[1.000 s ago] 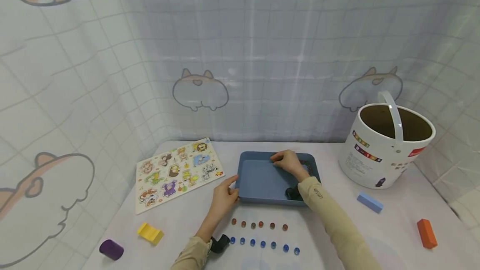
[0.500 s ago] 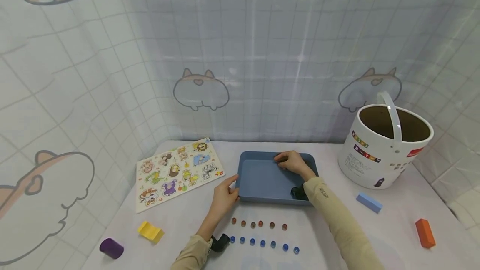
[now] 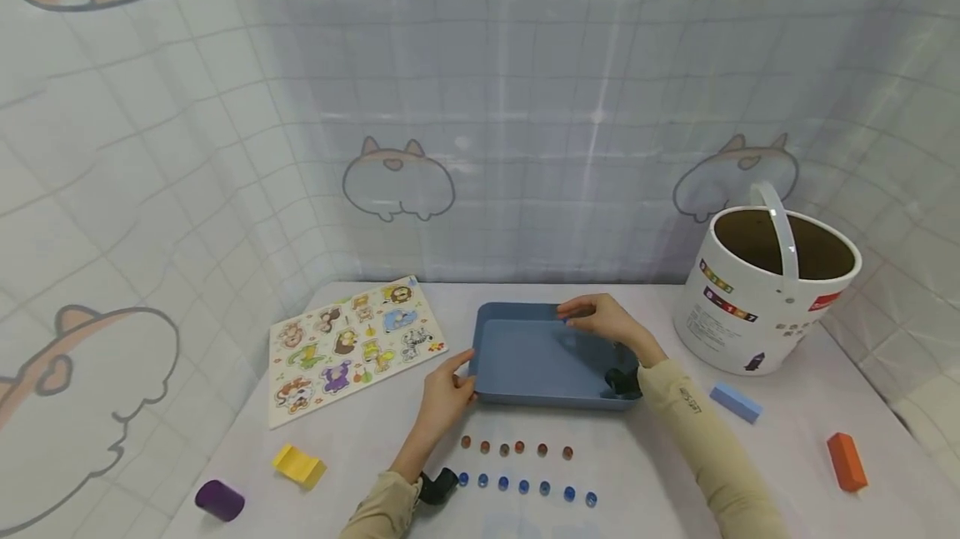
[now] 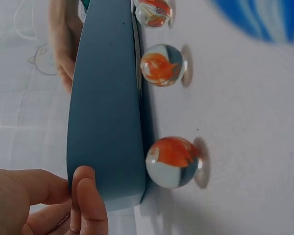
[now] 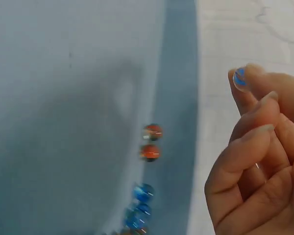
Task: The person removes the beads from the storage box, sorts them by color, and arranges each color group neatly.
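My right hand [image 3: 611,324] is over the far right part of a blue-grey tray [image 3: 525,360]. In the right wrist view its thumb and index finger pinch a blue-and-clear marble [image 5: 239,78], with the other fingers curled. Along the tray's inner edge there lie orange marbles [image 5: 150,152] and blue marbles [image 5: 143,192]. My left hand [image 3: 441,399] grips the tray's left side, thumb and fingers at its rim in the left wrist view. On the table in front of the tray runs a row of orange marbles [image 3: 520,446], and nearer me a row of blue marbles [image 3: 523,486].
An animal puzzle board [image 3: 352,347] lies left of the tray. A white bucket [image 3: 750,331] with a handle stands at the right. Blocks are scattered around: yellow [image 3: 300,466], purple [image 3: 220,501], blue [image 3: 736,402] and orange [image 3: 847,462]. A patterned curtain [image 3: 480,147] hangs behind.
My right hand has moved to the right across the tray's far side, and a bit of blue now shows at its fingertips. The left hand stays at the tray's left edge.
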### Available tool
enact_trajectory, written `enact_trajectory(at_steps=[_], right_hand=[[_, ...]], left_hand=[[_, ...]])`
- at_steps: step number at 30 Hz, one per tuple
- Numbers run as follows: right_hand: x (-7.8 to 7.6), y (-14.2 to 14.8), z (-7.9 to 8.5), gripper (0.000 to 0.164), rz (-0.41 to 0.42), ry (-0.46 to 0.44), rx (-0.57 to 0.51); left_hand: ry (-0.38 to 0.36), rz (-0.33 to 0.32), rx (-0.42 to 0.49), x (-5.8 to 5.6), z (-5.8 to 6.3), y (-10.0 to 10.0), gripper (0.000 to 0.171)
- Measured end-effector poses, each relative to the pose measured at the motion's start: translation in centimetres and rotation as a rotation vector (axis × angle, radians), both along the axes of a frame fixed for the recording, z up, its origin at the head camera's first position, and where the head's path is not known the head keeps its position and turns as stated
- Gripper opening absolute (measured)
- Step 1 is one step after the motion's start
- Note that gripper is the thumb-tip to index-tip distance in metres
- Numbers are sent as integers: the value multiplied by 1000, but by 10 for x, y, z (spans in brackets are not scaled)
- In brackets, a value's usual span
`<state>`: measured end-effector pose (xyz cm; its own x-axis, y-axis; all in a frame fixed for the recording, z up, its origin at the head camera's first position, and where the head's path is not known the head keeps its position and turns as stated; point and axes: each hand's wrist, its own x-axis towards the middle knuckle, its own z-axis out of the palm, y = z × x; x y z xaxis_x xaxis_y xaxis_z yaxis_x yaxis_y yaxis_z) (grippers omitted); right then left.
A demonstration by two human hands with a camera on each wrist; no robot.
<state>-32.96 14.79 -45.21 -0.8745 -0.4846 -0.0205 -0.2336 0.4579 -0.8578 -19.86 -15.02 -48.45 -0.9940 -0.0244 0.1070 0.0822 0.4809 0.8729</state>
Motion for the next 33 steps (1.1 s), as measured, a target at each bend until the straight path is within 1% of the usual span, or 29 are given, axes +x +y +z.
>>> enact_trajectory(at_steps=[3, 5, 8, 12, 15, 18, 21, 25, 27, 30, 33], right_hand=[[11, 8, 8, 37, 27, 12, -26], [20, 14, 11, 38, 47, 31, -31], [36, 22, 14, 37, 56, 32, -46], [62, 30, 14, 34, 78, 46, -78], [82, 35, 11, 31, 117, 58, -114], [101, 38, 7, 30, 166, 53, -154], [118, 42, -1, 30, 224, 10, -214], [136, 48, -16, 34, 306, -100, -299], [142, 51, -25, 36, 340, -152, -318], [148, 54, -36, 35, 372, -202, -304], [153, 54, -44, 31, 414, -239, -256]], left_hand=[[1, 10, -2, 0, 0, -1, 49], [4, 13, -5, -1, 0, -2, 48], [2, 14, -5, -2, -1, -2, 48], [-5, 13, -6, -2, -2, -2, 48], [-4, 13, -9, -1, -3, -2, 48], [-2, 12, -10, -1, -3, -1, 48], [-5, 12, -9, -1, -3, -1, 48], [-9, 14, -15, -1, -4, 0, 48], [-9, 15, -18, -1, -4, 1, 48], [-12, 17, -13, -1, -3, 1, 48], [-13, 16, -8, -1, -3, 0, 48]])
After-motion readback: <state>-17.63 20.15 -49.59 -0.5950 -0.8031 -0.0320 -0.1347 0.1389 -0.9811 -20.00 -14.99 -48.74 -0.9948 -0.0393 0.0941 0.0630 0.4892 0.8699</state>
